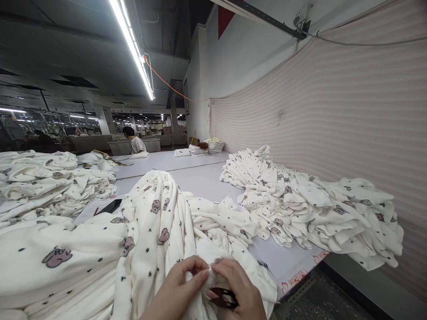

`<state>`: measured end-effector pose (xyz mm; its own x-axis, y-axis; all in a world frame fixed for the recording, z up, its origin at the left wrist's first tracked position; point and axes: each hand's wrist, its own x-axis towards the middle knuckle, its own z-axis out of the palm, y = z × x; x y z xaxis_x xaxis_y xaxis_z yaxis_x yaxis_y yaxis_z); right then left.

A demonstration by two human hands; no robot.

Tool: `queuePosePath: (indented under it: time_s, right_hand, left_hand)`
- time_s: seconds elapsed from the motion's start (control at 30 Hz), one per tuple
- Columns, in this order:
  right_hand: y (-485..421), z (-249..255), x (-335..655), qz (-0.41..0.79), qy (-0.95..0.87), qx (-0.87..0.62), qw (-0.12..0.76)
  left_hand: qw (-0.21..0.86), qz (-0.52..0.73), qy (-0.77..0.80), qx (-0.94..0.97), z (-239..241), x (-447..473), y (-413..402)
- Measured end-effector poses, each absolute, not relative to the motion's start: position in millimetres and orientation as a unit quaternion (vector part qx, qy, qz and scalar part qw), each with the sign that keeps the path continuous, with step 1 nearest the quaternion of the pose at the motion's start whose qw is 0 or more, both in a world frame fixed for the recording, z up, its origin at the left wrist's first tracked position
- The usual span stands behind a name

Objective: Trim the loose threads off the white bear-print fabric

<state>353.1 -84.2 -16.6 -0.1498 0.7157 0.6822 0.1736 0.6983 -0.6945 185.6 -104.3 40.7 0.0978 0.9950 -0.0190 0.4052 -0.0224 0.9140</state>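
Note:
A white fleece garment (167, 222) printed with small pink bears and dark hearts lies bunched in front of me on the table. My left hand (176, 291) pinches a fold of it near the bottom of the head view. My right hand (238, 289) is closed beside it, gripping a small dark tool (224, 298) against the same fold. Both hands touch the cloth close together.
Piles of the same printed garments lie at the left (50, 182) and along the right (310, 204) by a striped pink wall. A dark phone (109, 206) rests on paper. The table's edge (296, 278) drops off at the right. A person (133, 141) sits far back.

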Motion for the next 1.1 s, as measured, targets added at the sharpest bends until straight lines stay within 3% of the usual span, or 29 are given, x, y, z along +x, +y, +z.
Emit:
queuePosePath:
  time_s: [0.33,0.47,0.9,1.1]
  right_hand:
    - [-83,-27,337,0.312,-0.676,-0.414,0.523]
    - [-84,-22,346,0.384,-0.665,-0.381,0.515]
    - [-82,-22,358,0.335,-0.714,-0.368,0.492]
    - [-75,-47,389,0.379,-0.591,-0.472,0.533]
  left_hand:
    - [0.399,0.336,0.578,0.628,45,195,-115]
    - [0.394,0.368,0.577,0.614,45,193,-113]
    - [0.409,0.338,0.582,0.617,48,198,-113]
    - [0.269,0.452,0.633,0.569,54,166,-103]
